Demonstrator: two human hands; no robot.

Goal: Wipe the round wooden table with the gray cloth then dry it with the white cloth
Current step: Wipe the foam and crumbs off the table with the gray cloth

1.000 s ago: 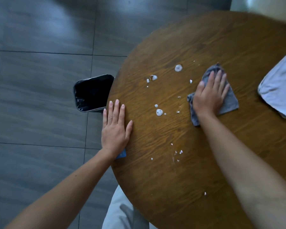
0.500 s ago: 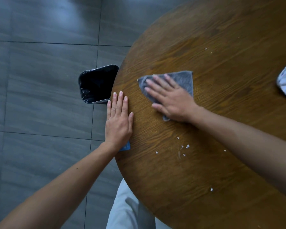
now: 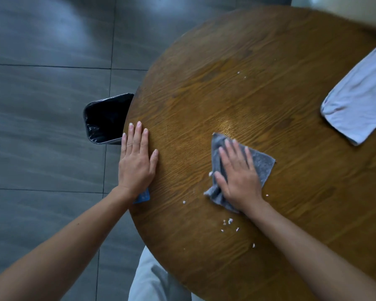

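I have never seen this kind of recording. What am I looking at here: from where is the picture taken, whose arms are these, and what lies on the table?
There is no machine here. The picture comes from a wide-angle camera worn on a person's head, looking forward and down, so the two bare arms belong to the wearer.

The right hand lies flat, fingers straight, on a gray cloth and presses it onto the round wooden table. The left hand rests flat at the table's left edge; a small blue thing, mostly hidden, shows under its wrist.

Small white crumbs lie on the wood near the gray cloth. A white cloth lies untouched at the right side. On the gray tiled floor, a black-lined bin stands beside the table, partly under its edge.
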